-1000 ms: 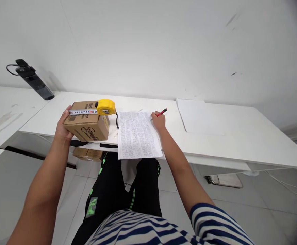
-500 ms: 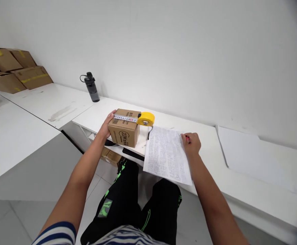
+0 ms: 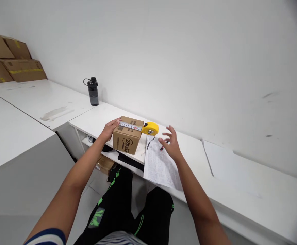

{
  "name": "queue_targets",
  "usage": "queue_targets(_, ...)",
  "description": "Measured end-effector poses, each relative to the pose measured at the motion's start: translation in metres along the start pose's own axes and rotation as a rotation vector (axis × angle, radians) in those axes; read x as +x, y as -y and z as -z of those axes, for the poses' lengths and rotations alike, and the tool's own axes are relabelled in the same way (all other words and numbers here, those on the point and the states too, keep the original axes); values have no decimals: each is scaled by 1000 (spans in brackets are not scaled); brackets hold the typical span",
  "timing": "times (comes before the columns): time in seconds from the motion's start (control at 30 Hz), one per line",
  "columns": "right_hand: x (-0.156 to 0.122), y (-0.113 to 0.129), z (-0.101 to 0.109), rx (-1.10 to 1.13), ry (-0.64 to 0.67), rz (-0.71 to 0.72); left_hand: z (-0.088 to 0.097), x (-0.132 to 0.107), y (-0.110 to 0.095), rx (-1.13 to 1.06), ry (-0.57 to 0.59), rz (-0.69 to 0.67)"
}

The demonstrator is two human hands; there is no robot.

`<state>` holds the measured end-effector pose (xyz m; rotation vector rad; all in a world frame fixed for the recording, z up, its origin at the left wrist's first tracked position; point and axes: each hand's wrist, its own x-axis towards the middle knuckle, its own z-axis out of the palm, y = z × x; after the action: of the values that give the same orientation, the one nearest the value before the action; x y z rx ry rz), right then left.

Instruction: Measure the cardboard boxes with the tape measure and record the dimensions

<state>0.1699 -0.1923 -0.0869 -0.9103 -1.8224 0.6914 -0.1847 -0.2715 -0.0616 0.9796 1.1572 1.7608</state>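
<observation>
A small cardboard box (image 3: 127, 141) stands on the white desk (image 3: 240, 177). My left hand (image 3: 110, 129) grips its left side, thumb pinning the end of a tape blade stretched across the top. The yellow tape measure (image 3: 150, 129) sits at the box's right top edge. A sheet of handwritten paper (image 3: 160, 166) lies to the right of the box. My right hand (image 3: 171, 142) hovers over the paper with fingers spread, holding nothing. A red pen (image 3: 162, 147) lies on the paper just under that hand.
A dark water bottle (image 3: 93, 91) stands by the wall at the back left. Cardboard boxes (image 3: 10, 61) are stacked at the far left. A white board (image 3: 230, 163) lies on the desk to the right. Another box (image 3: 104, 164) sits under the desk.
My right hand has let go of the red pen, which now lies on the paper, and has opened and moved left toward the tape measure. The view has swung left.
</observation>
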Motion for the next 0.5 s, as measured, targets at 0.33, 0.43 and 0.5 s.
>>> queue_targets(0.33, 6, 70, -61, 138, -51, -22, 10, 9, -33, 409, 144, -92)
queue_targets(0.43, 0, 73, -58, 93, -111, 5, 11, 23, -58, 606, 235, -129)
queue_targets(0.5, -8, 82, -59, 70, -181, 82, 4, 37, -79, 621, 326, -127)
